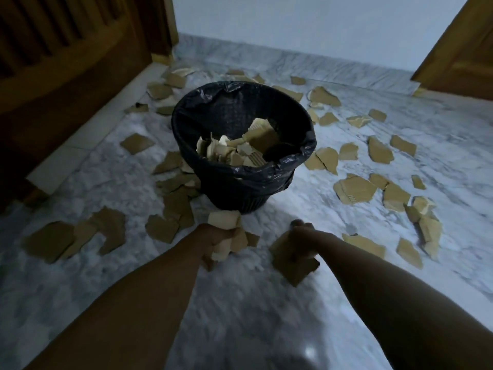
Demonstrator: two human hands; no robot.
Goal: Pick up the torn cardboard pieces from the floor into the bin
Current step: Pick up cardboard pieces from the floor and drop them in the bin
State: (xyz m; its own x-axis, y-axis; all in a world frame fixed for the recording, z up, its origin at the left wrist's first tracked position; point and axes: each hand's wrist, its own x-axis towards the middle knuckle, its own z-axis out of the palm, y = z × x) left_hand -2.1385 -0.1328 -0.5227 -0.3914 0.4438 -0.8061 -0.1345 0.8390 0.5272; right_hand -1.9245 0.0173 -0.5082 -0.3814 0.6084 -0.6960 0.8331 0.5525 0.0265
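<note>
A black bin (248,182) lined with a black bag stands on the marble floor, with several torn cardboard pieces (240,150) inside. My left hand (216,241) grips a bunch of cardboard scraps (223,219) just in front of the bin's base. My right hand (300,236) holds a brown cardboard piece (292,265) to the right of it, low over the floor. Several loose cardboard pieces (354,189) lie scattered on the floor all around the bin.
A dark wooden bed frame (66,76) runs along the left. A white wall (306,25) and marble skirting close off the back. A wooden door (461,54) stands at the far right. Bare marble floor (253,316) lies between my forearms.
</note>
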